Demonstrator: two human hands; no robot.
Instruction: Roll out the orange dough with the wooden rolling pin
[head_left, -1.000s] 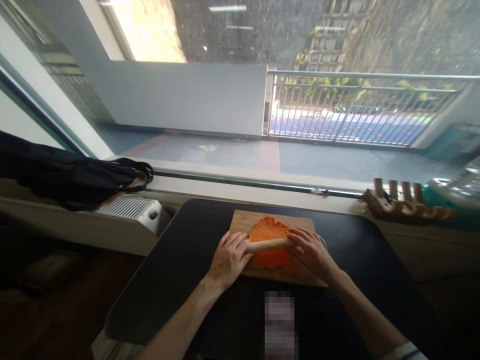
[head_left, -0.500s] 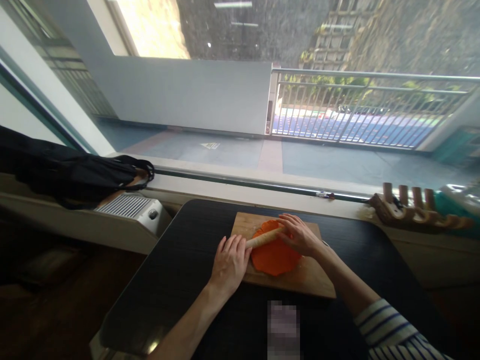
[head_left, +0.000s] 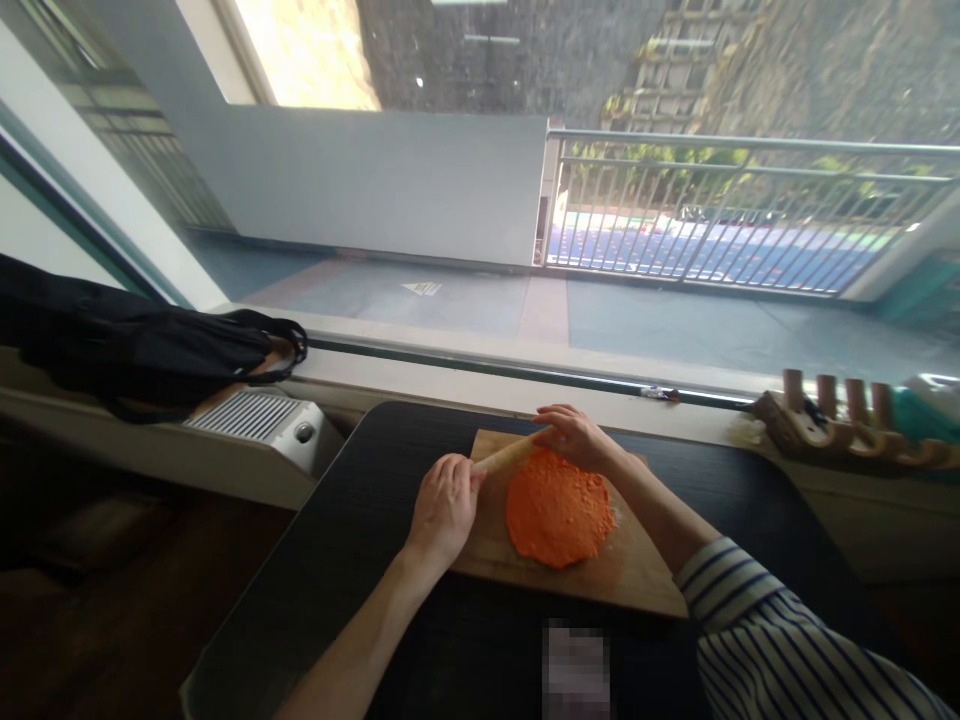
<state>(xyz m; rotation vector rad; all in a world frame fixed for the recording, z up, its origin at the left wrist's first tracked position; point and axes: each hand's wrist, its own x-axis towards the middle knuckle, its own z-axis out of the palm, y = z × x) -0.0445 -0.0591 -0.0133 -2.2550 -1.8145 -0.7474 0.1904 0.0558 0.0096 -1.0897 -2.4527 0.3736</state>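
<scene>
A pale wooden rolling pin (head_left: 508, 457) runs slantwise between my two hands, past the far left edge of a round, flat orange dough sheet (head_left: 559, 510). My left hand (head_left: 446, 500) is closed round the pin's near left end. The far right end is in my right hand (head_left: 574, 437), its fingers bent over the wood. The dough has a bumpy surface and lies on a wooden board (head_left: 645, 580). A little whitish residue shows on the board by the dough's right edge.
The board rests on a dark table (head_left: 337, 540). A blurred rectangular item (head_left: 576, 670) lies near me. A black bag (head_left: 150, 345) and a white vented box (head_left: 262, 420) are at left. A brown wooden rack (head_left: 832, 425) stands at right, and a window sill (head_left: 420, 383) runs behind.
The rolling pin has moved off the middle of the dough toward the far left, both hands going with it. The dough's bumpy top now shows, and the board appears slightly turned.
</scene>
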